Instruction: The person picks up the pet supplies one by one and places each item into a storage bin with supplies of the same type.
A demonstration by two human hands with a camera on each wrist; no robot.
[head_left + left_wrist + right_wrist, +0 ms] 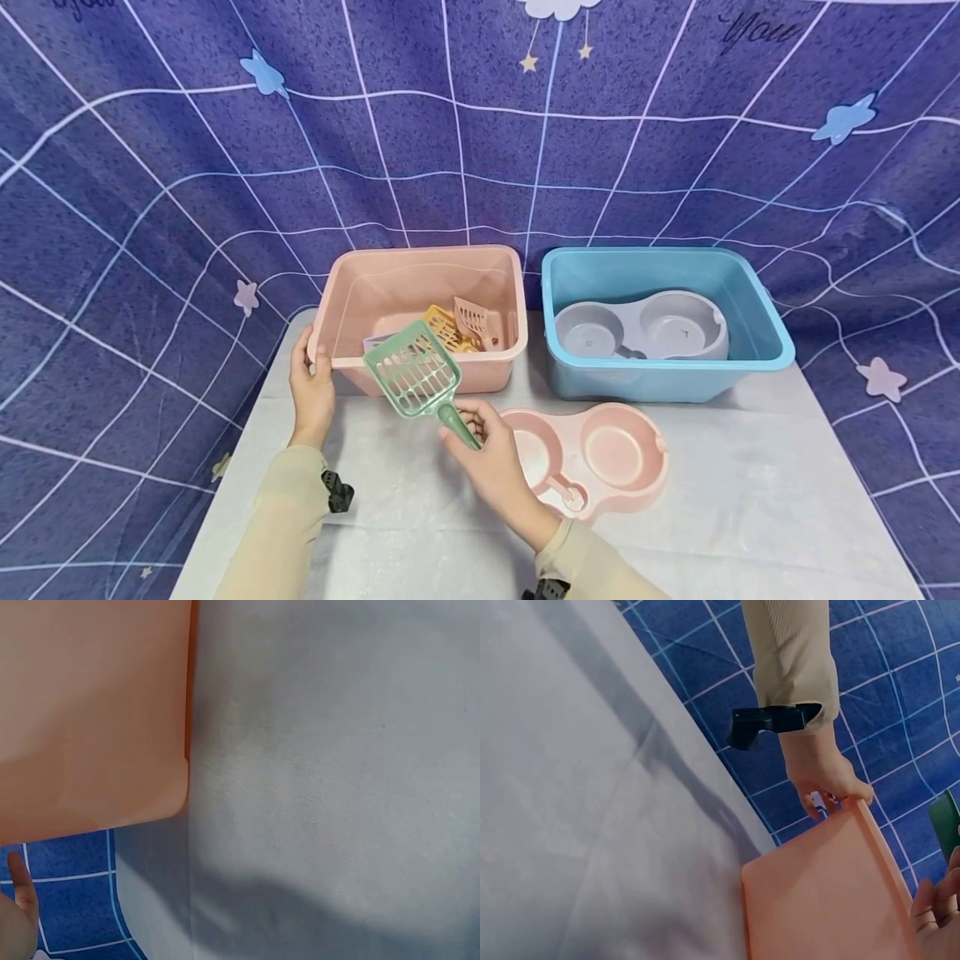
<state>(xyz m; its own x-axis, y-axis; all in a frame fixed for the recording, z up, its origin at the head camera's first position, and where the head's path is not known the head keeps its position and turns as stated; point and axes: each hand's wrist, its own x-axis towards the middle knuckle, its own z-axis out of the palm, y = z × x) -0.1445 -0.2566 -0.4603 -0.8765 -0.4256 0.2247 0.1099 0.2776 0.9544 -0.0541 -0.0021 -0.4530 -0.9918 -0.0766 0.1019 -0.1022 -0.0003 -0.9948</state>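
In the head view a green slotted scoop (417, 373) is held by its handle in my right hand (491, 462), its head raised in front of the pink bin's near rim. My left hand (312, 392) grips the front left corner of the pink bin (423, 260); the right wrist view also shows this left hand (823, 780) on the rim. Inside the bin lie a yellow scoop (444, 327), a peach scoop (474, 321) and a pale one partly hidden behind the green scoop. The left wrist view shows the bin's side (90, 712) and part of the left hand (19, 915).
To the right stands a blue bin (667, 375) with a grey double bowl (633, 321) inside. A pink double bowl (573, 442) lies on the grey table (735, 500) in front of the bins, beside my right hand. A patterned blue curtain (495, 142) hangs behind.
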